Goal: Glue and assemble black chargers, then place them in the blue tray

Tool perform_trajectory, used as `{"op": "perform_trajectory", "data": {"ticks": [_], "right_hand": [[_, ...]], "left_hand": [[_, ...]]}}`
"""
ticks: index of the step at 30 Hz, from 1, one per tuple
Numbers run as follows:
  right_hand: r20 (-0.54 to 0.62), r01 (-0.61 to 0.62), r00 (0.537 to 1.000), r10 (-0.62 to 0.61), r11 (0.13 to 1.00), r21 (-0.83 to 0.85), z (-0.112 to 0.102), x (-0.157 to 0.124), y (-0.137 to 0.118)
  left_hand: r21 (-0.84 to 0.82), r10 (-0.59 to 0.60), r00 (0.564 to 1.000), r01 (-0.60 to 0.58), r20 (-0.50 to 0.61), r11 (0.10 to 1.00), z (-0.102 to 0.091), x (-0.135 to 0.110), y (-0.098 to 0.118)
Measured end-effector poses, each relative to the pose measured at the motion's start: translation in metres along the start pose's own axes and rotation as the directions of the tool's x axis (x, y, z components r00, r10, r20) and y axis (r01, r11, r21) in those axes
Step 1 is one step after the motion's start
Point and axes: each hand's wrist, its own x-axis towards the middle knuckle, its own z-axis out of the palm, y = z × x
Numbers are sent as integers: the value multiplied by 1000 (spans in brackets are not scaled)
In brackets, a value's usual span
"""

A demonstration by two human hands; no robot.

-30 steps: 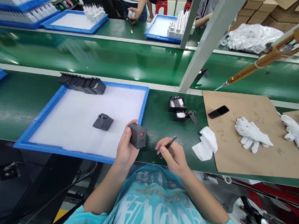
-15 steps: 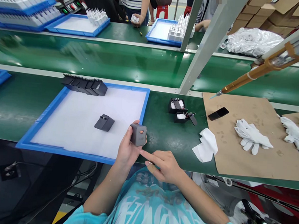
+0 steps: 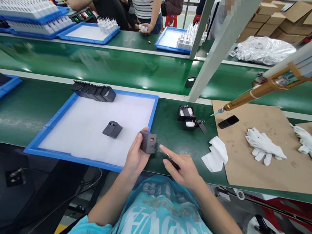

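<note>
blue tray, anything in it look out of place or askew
One dark charger lies alone on its side in the middle of the blue tray, skewed to its edges, while the others stand in a neat row at the far rim. Nothing looks spilled or damaged.

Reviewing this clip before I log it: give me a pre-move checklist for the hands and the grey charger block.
1. Left hand grips the charger block: ok.
2. Block's orange-marked face toward the camera: ok.
3. Right hand holds the thin dark tool: ok.
4. Tool tip touching block: not ok, apart.
5. Blue tray beside the left hand: ok.
6. Block's prongs: cannot tell, hidden.
</note>
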Motion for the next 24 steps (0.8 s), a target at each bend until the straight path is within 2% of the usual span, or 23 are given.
{"op": "perform_trajectory", "data": {"ticks": [3,6,9,12,14,17,19,20,21,23,24], "right_hand": [[107,-30,993,38,996,-82,-9,0,7],[156,-193,963,222,964,-182,-17,1,17],[101,-341,914,392,880,-329,-24,-1,35],[10,-391,901,435,819,-420,-24,-7,56],[-42,-415,898,437,813,-410,-22,-11,66],[-105,-430,901,421,831,-353,-19,-16,71],[-124,-422,906,404,845,-329,-18,-18,72],[-123,-414,910,396,850,-325,-18,-18,71],[-117,-406,914,389,854,-326,-19,-17,71],[-101,-387,921,376,858,-336,-19,-17,71],[-93,-380,924,371,859,-344,-19,-16,71]], "left_hand": [[4,-5,1000,5,11,1000,2,0,1],[-13,2,1000,-2,8,1000,3,0,4],[-75,-43,999,44,22,996,4,0,6],[-139,-90,992,101,83,985,4,0,7],[-141,-76,989,94,129,986,4,-1,7],[-21,-3,987,7,158,1000,1,-5,7],[230,128,984,-154,122,961,-5,-5,12],[399,240,965,-263,108,878,-10,-5,16],[567,367,923,-365,116,738,-16,-3,21],[799,566,795,-478,218,365,-31,4,34],[851,608,741,-486,283,196,-39,8,41]]}}
